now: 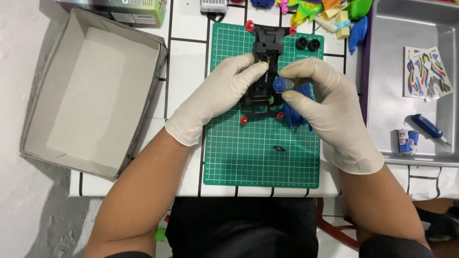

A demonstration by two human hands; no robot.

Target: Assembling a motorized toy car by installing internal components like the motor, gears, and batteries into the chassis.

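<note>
A black toy car chassis [267, 45] with small red rollers at its corners lies on a green cutting mat [260, 157]. My left hand [220, 93], in a white glove, rests on the chassis and holds its middle. My right hand [325, 110], also gloved, pinches a small blue and grey motor-like part [278, 85] right above the chassis. A blue plastic piece [296, 114] lies under my right palm. Two black tyres [307, 44] sit on the mat's upper right. A small black part [279, 148] lies loose lower on the mat.
An open grey cardboard box [91, 91] stands at the left. At the right, a metal tray [411, 28] holds a sticker sheet [427, 72], two small batteries [408, 141] and a blue screwdriver [429, 127]. Colourful plastic parts [330, 14] lie at the top.
</note>
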